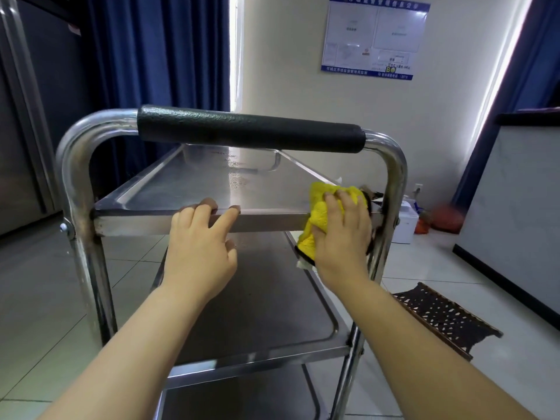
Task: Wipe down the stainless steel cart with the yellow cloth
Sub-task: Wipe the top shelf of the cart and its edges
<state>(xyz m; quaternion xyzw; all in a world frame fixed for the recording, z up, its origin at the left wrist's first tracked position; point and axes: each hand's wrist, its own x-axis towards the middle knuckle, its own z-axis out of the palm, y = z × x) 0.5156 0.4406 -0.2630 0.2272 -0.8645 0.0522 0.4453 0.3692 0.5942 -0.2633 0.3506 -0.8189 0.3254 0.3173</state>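
The stainless steel cart (pixel 157 195) stands right in front of me, with a top tray, a middle shelf (pixel 272 322) and a lower one. A black foam grip (pixel 248 130) covers its handle bar. My left hand (pixel 201 247) holds the near rim of the top tray, fingers hooked over the edge. My right hand (pixel 342 234) grips the bunched yellow cloth (pixel 319 218) and presses it against the right end of that rim, beside the right upright tube. Part of the cloth is hidden under my hand.
A dark perforated mat (pixel 445 316) lies on the tiled floor at the right. A white box (pixel 407 222) and orange items sit by the far wall. Blue curtains (pixel 157 56) hang behind the cart; a dark-edged counter (pixel 515 207) stands at the right.
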